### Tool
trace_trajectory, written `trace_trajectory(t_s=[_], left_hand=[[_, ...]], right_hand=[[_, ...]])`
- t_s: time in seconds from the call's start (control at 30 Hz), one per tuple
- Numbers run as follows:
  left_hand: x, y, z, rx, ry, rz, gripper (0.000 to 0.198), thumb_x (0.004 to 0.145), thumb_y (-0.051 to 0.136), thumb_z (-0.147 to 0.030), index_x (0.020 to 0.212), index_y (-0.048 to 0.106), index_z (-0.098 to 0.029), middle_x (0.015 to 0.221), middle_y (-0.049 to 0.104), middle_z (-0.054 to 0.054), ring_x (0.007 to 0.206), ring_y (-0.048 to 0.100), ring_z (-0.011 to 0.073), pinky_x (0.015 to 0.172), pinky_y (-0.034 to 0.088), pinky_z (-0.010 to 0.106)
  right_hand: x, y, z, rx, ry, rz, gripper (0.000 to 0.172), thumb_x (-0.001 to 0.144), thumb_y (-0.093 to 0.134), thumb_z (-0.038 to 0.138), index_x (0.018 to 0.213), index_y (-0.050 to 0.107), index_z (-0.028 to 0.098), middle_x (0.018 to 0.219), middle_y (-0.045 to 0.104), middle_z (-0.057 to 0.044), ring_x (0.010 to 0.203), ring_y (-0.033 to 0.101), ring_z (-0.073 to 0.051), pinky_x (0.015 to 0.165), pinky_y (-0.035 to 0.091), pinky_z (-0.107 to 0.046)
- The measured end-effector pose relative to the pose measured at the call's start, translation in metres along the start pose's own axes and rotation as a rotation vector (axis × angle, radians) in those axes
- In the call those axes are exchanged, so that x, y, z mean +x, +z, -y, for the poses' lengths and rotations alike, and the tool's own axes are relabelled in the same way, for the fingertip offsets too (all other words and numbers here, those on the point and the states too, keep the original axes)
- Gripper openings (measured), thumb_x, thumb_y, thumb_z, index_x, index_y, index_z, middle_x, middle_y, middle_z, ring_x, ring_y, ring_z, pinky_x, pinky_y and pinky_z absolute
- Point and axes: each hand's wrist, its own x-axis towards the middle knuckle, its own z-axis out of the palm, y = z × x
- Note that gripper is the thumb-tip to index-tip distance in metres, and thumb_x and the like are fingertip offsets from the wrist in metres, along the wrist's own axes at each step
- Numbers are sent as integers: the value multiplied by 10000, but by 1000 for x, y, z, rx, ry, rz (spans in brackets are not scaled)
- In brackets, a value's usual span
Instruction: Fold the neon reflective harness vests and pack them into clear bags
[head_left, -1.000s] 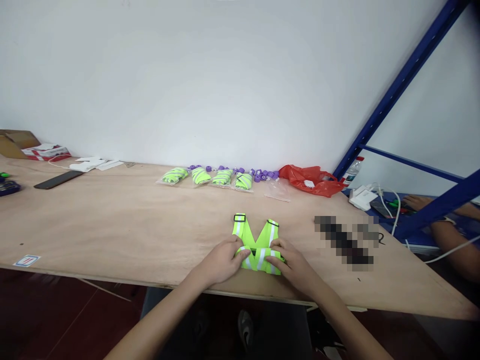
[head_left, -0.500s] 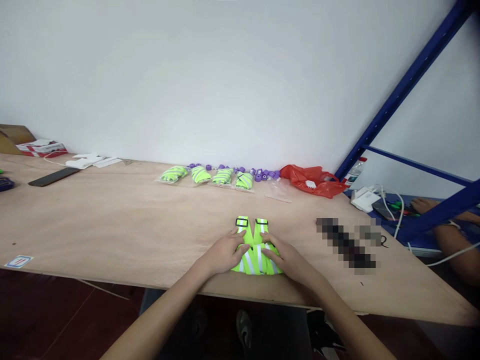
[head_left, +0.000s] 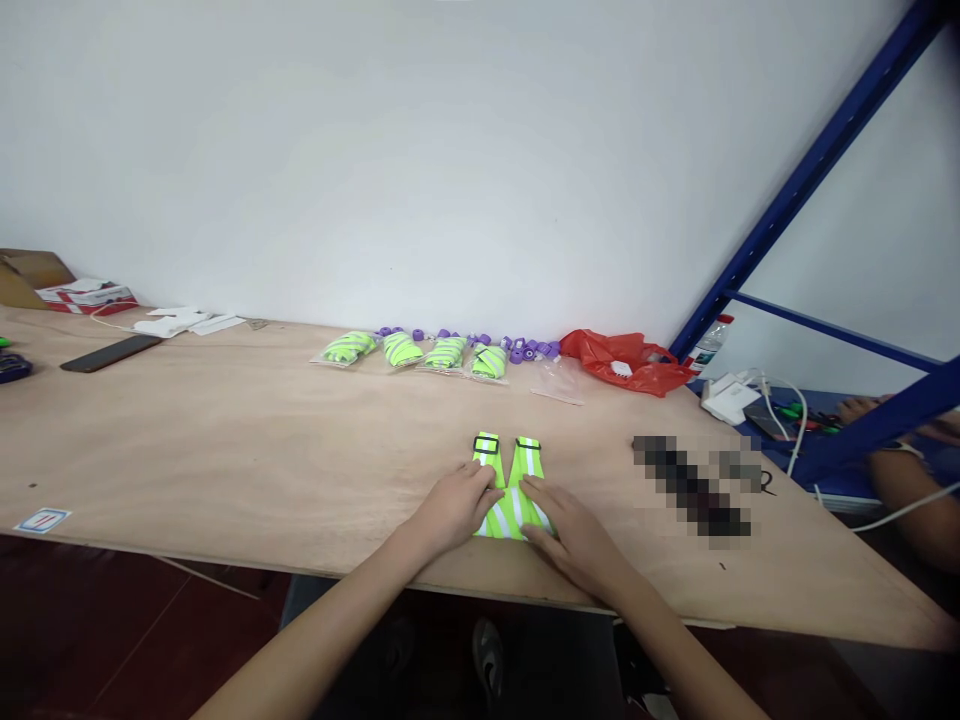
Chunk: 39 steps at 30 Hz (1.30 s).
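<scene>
A folded neon-yellow reflective strap bundle [head_left: 507, 513] with pale stripes lies near the table's front edge. Two strap ends with black buckles point away from me, spread in a V. My left hand [head_left: 454, 505] rests on its left side, fingers bent over the edge and the left strap. On the right side lies my right hand [head_left: 570, 525], its fingers spread on the fabric and the thumb apart. Both palms partly cover the bundle's sides. Several similar bundles in clear bags [head_left: 445, 353] sit in a row by the wall.
Behind the bags are purple rolls [head_left: 529, 350]. A clear bag [head_left: 556, 383], a red plastic bag [head_left: 630, 363] and a bottle [head_left: 709, 345] are at the right. A dark flat object [head_left: 111, 353] lies left. Beyond the blue frame [head_left: 810, 160] a person's arm shows.
The bundle has become narrower, its sides now drawn in between my hands. Its lower edge has moved slightly away from the table's front edge. The right strap has shifted a little rightward.
</scene>
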Motion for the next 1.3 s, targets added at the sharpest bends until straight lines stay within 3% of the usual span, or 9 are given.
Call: trace_trajectory(t_s=[0.07, 0.2, 0.33, 0.6, 0.83, 1.0, 1.13, 1.3], left_hand=[[-7, -2, 0, -24, 58, 4, 216, 994, 490, -398, 1017, 558, -194, 1029, 641, 91, 1009, 601, 258, 881, 485, 380], [-26, -1, 1, -11, 178, 21, 621, 869, 610, -617, 1291, 480, -180, 1306, 572, 161, 1326, 451, 356, 1102, 364, 516], [-43, 0, 1, 8, 204, 56, 638, 911, 553, -603, 1368, 424, -177, 1416, 512, 176, 1414, 367, 366, 1161, 303, 546], [-53, -6, -7, -30, 184, 100, 566, 910, 604, -491, 1342, 425, -172, 1418, 520, 179, 1404, 393, 356, 1175, 305, 550], [-63, -13, -16, -97, 165, 168, 601, 882, 650, -471, 1344, 408, -172, 1440, 504, 179, 1430, 358, 346, 1187, 297, 549], [-67, -7, -19, -52, 144, 160, 529, 885, 651, -472, 1268, 453, -165, 1415, 528, 187, 1426, 374, 336, 1205, 275, 553], [-67, 2, -19, -18, 120, 116, 491, 891, 638, -492, 1211, 484, -152, 1414, 522, 202, 1442, 345, 349, 1196, 302, 565], [-68, 9, -18, 22, 126, 87, 512, 900, 621, -511, 1226, 492, -138, 1403, 526, 216, 1448, 329, 367, 1180, 328, 577]], right_hand=[[-8, -5, 4, -11, 28, 98, 650, 921, 570, 513, 1468, 458, 179, 1513, 462, -171, 1390, 441, -322, 1126, 397, -524], [-18, -11, 16, 13, 82, 213, 800, 900, 587, 529, 1558, 293, 184, 1614, 288, -148, 1496, 235, -318, 1193, 284, -524], [-24, -12, 33, 51, 115, 262, 860, 894, 603, 504, 1587, 189, 207, 1643, 212, -128, 1520, 145, -306, 1212, 238, -513], [-35, -6, 48, 81, 93, 281, 833, 880, 636, 455, 1562, 245, 177, 1627, 239, -164, 1508, 179, -342, 1189, 279, -559], [-43, -9, 44, 25, -108, 218, 703, 836, 629, 236, 1490, 376, 186, 1577, 354, -158, 1460, 314, -329, 1158, 361, -536], [-45, 16, 42, -112, -178, 51, 583, 890, 581, 240, 1445, 426, 155, 1489, 472, -181, 1413, 392, -345, 1090, 449, -522], [-44, 37, 47, -169, -126, -104, 680, 885, 645, 359, 1471, 376, 144, 1443, 510, -201, 1380, 422, -391, 1023, 501, -541], [-39, 35, 59, -74, -102, -153, 729, 870, 661, 341, 1488, 318, 162, 1460, 484, -187, 1406, 388, -365, 1083, 451, -555]])
